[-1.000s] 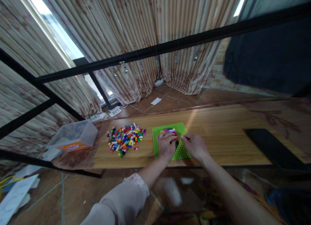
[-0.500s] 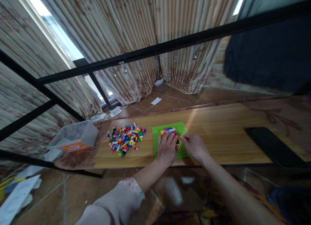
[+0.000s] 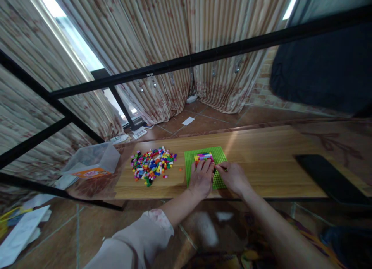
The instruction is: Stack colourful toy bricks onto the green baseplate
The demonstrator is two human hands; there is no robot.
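Note:
A green studded baseplate point(image 3: 218, 154) lies on the wooden table point(image 3: 261, 160). A small block of coloured bricks point(image 3: 203, 157) is built on its far part. My left hand point(image 3: 201, 177) lies flat on the plate, fingers stretched toward the built bricks. My right hand point(image 3: 233, 176) rests beside it on the plate's right side, fingertips pinched together at a spot just right of the left fingers; what they hold is too small to make out. A heap of loose coloured bricks point(image 3: 152, 165) lies to the left of the plate.
A clear plastic box point(image 3: 93, 160) with an orange label sits at the table's left end. A black flat object point(image 3: 328, 178) lies at the right end. Black metal bars point(image 3: 186, 64) cross above the table. Papers point(image 3: 20, 230) lie on the tiled floor.
My left hand has gone from curled fingers over the bricks to lying flat on the plate. My right hand has shifted slightly left, toward it.

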